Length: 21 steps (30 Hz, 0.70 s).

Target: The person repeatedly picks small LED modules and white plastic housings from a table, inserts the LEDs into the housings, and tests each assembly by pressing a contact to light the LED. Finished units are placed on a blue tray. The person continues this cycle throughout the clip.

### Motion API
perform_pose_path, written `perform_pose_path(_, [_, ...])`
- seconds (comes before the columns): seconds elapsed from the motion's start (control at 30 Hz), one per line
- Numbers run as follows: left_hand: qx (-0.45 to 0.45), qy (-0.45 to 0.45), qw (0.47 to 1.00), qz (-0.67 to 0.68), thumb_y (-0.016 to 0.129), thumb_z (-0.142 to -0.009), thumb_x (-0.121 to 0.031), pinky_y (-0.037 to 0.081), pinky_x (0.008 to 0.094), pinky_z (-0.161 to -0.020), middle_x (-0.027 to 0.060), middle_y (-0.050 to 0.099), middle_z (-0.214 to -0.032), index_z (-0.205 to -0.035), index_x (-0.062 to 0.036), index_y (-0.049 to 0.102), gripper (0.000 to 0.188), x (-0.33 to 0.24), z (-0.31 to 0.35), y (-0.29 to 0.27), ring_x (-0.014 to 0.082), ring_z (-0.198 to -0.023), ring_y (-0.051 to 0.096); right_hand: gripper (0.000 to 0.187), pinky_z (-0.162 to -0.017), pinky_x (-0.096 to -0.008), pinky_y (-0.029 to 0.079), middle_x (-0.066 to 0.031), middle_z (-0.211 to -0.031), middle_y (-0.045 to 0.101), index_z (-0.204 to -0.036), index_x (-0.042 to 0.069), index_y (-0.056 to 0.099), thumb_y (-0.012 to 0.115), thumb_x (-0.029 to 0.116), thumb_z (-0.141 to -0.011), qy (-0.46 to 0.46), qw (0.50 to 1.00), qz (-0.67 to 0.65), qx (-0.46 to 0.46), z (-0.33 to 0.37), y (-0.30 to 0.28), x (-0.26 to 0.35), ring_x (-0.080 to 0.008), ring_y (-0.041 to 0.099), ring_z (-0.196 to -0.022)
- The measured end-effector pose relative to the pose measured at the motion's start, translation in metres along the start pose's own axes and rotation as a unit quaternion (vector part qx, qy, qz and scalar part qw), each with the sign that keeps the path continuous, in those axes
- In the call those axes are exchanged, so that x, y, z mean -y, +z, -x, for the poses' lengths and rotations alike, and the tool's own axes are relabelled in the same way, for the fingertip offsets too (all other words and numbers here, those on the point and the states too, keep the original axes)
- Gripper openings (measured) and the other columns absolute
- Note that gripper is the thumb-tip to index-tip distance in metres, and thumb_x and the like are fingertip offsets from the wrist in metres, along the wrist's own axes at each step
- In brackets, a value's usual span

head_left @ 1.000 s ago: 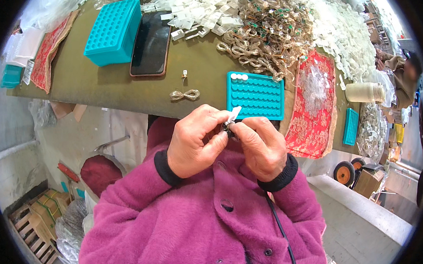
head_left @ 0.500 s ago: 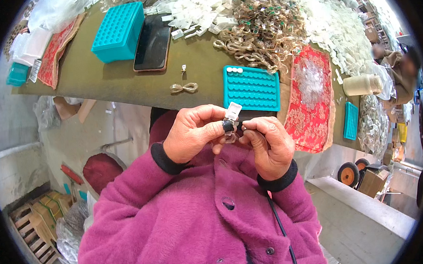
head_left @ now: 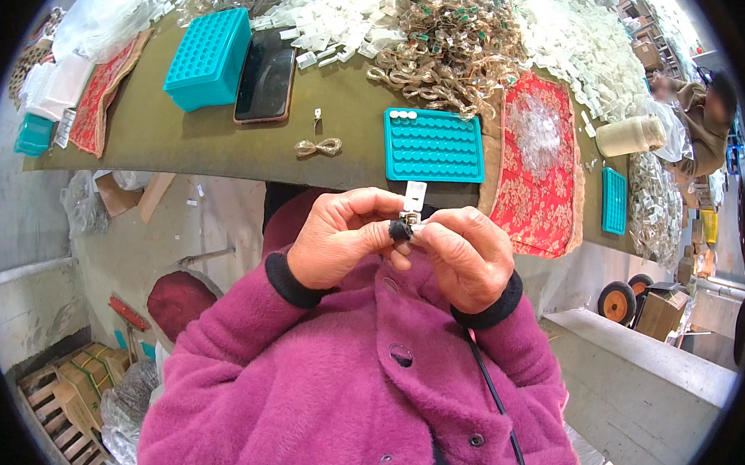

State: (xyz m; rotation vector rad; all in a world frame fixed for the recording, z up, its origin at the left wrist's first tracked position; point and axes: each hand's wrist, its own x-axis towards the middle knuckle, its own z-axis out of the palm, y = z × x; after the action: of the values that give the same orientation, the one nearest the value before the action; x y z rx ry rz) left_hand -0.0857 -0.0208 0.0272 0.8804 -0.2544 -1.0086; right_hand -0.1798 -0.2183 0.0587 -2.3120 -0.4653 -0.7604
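Note:
Above my lap, at the table's near edge, both hands meet around a small white plastic tab with a slot (head_left: 415, 196). My left hand (head_left: 345, 236) pinches its lower end between thumb and fingers. A small shiny part (head_left: 410, 218) shows at the tab's base, and a fuzzy black piece (head_left: 400, 230) sits by my left thumb tip; whether it is worn or held I cannot tell. My right hand (head_left: 466, 253) is closed, thumb and forefinger pressed against the tab's base from the right. Its fingertips partly hide what they grip.
Just beyond my hands lies a teal tray (head_left: 433, 145) with several white discs in one corner. A coiled clear cord (head_left: 318, 148), a phone (head_left: 263, 78), a teal box (head_left: 207, 61), a red patterned cloth (head_left: 538, 167) and heaped cords (head_left: 456, 42) are on the table. A person (head_left: 700, 123) is at far right.
My right fingertips have moved left onto the tab's base. The white tab stands more upright, and its lower end has turned in my fingers.

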Motion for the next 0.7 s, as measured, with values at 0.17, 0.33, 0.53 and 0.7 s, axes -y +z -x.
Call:
perform_pose_path(0.17, [0.013,0.036,0.999,-0.016,0.065,-0.102,0.0,0.065,0.0319,-0.075,0.0129,0.075,-0.105,-0.127,0.0075,0.065,0.026,0.002,0.001,0.001,0.0203,-0.083,0.075,0.036,-0.063,-0.0329,0.056,-0.0112,-0.09,0.068,-0.106,0.001,0.072,0.08,-0.012,-0.073,0.007,0.999,-0.02,-0.025,0.003,0.002,0.002,-0.0232,0.068,-0.076])
perform_pose_path(0.33, [0.033,0.045,0.998,0.007,0.066,-0.102,0.001,0.066,0.0325,-0.073,0.0123,0.074,-0.104,-0.125,0.0072,0.066,0.024,0.003,0.002,-0.001,0.0208,-0.083,0.075,0.033,-0.068,-0.0339,0.055,-0.0116,-0.09,0.068,-0.105,0.002,0.072,0.081,-0.011,-0.076,0.124,0.987,-0.103,0.007,0.002,0.0,0.007,-0.0244,0.068,-0.079])
perform_pose_path(0.53, [0.066,0.07,0.995,-0.035,0.068,-0.099,0.002,0.065,0.0369,-0.074,0.0119,0.066,-0.108,-0.118,0.0068,0.067,0.02,0.0,0.003,0.0,0.0238,-0.086,0.074,0.029,-0.085,-0.0311,0.056,-0.007,-0.101,0.069,-0.113,0.0,0.063,0.079,-0.006,-0.089,0.405,0.823,-0.398,0.021,0.004,-0.002,0.01,-0.015,0.067,-0.094])
perform_pose_path(0.7, [0.04,0.0,0.998,0.039,0.072,-0.097,-0.001,0.061,0.0325,-0.076,0.0084,0.065,-0.111,-0.117,0.0047,0.068,0.021,-0.001,0.002,-0.003,0.0186,-0.092,0.071,0.036,-0.095,-0.0324,0.054,-0.0074,-0.116,0.068,-0.127,-0.001,0.056,0.073,-0.002,-0.096,0.38,0.814,-0.439,-0.02,0.006,0.008,0.007,-0.016,0.066,-0.109])
